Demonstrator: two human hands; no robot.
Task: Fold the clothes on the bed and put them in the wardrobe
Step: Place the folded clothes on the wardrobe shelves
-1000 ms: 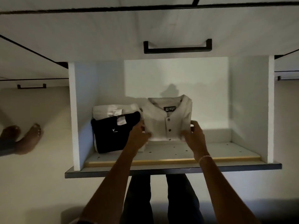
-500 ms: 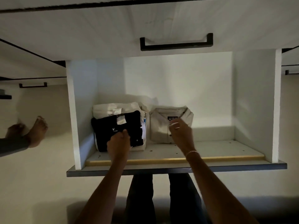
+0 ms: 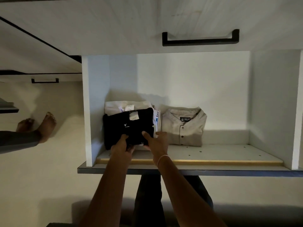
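Note:
A folded black garment point(image 3: 126, 126) lies on top of a stack of folded white clothes point(image 3: 124, 106) at the left of the open wardrobe compartment. My left hand point(image 3: 122, 145) grips the stack's front edge, thumb on the black cloth. My right hand point(image 3: 156, 140) holds the stack's front right corner, thumb on top and fingers beneath. A folded beige button shirt point(image 3: 183, 126) lies beside the stack on the white shelf point(image 3: 221, 153), apart from both hands.
The compartment's left wall point(image 3: 96, 104) stands close to the stack. A drawer front with a black handle point(image 3: 200, 38) hangs above. Another person's bare feet point(image 3: 44, 125) are on the floor at the left. My legs point(image 3: 147, 202) show below the shelf.
Both hands let go of the beige shirt, which now lies flat on the shelf. They moved left and took hold of the front of the black-topped stack.

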